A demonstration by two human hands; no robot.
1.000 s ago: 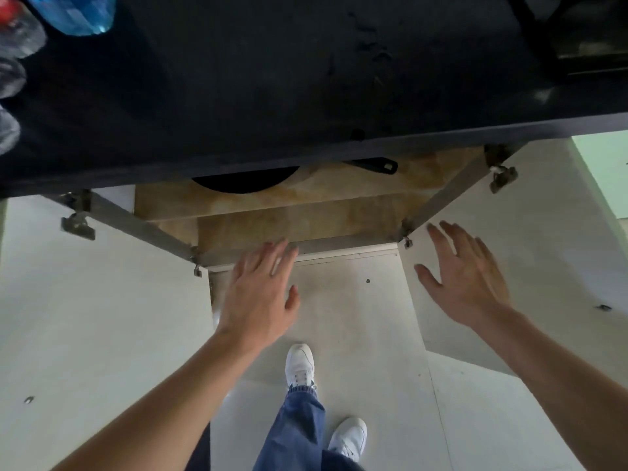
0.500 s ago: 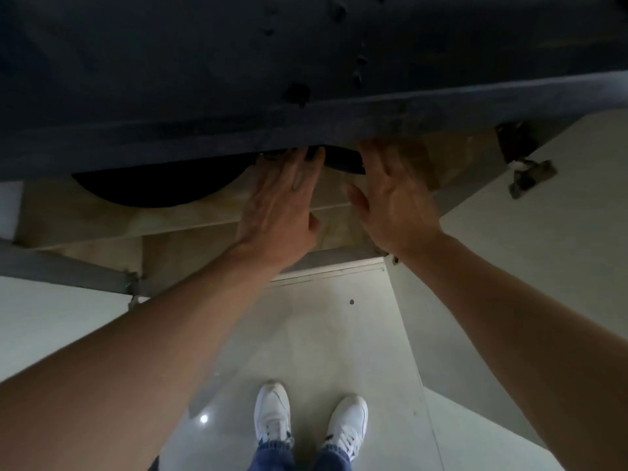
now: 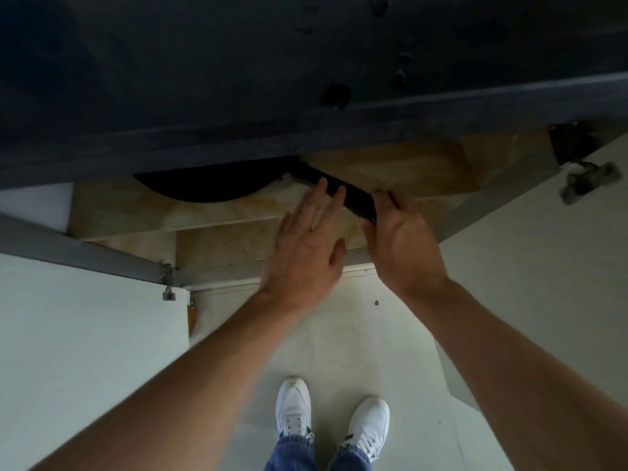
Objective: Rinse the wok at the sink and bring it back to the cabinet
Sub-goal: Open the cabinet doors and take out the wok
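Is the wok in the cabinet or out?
In. The wok sits on the cabinet shelf under the counter; right hand grips its handle.

The shelf (image 3: pixel 217 212) inside the open cabinet is a tan, stone-like board, and a black wok (image 3: pixel 210 185) sits directly on it, partly hidden under the dark surface (image 3: pixel 238 79) above. The wok's long black handle (image 3: pixel 343 192) reaches to the right over the shelf. Below is a second tan shelf (image 3: pixel 231 243). The pale floor (image 3: pixel 339 351) carries two white shoes (image 3: pixel 331 423), side by side.
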